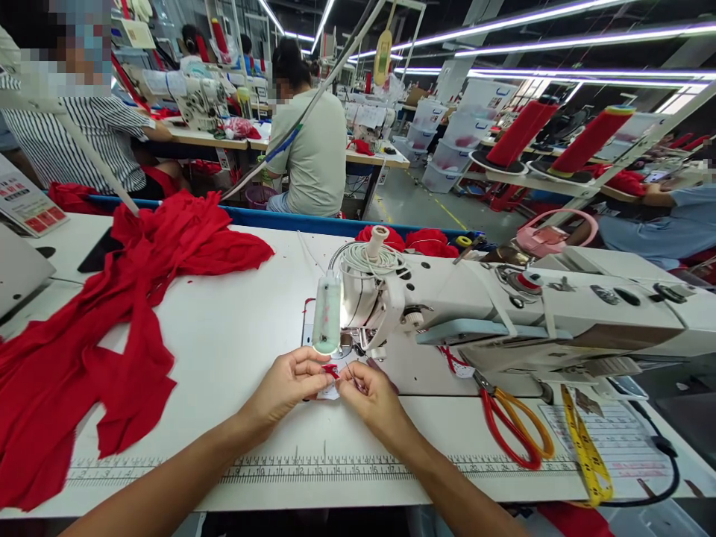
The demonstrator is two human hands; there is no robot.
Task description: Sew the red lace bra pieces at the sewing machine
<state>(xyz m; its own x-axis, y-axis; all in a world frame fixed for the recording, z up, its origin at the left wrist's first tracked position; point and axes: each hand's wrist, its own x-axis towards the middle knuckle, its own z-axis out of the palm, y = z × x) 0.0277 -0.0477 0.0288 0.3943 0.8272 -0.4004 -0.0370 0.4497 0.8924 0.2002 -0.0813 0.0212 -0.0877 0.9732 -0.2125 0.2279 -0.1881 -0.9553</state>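
Note:
My left hand (pixel 288 386) is closed, thumb and fingertips pinching a small red fabric strip (pixel 331 370) in front of the sewing machine's needle area. Close against it, my right hand (pixel 372 395) is also closed, gripping a thin pointed tool (pixel 353 377) whose kind I cannot make out; fingers hide most of it. Its tip is at the strip's right end. Just above both hands are the white sewing machine (pixel 380 298) and a pale green lamp (pixel 327 317) attached near its head. A small white piece (pixel 327 391) lies under the fingertips.
A heap of red fabric (pixel 139 298) covers the table's left side. Scissors (pixel 512 425) with red and orange handles and a yellow tape measure (pixel 585 447) lie at right. A ruler (pixel 268 470) runs along the front edge. Red thread cones (pixel 593 142) stand behind; people sit at machines beyond.

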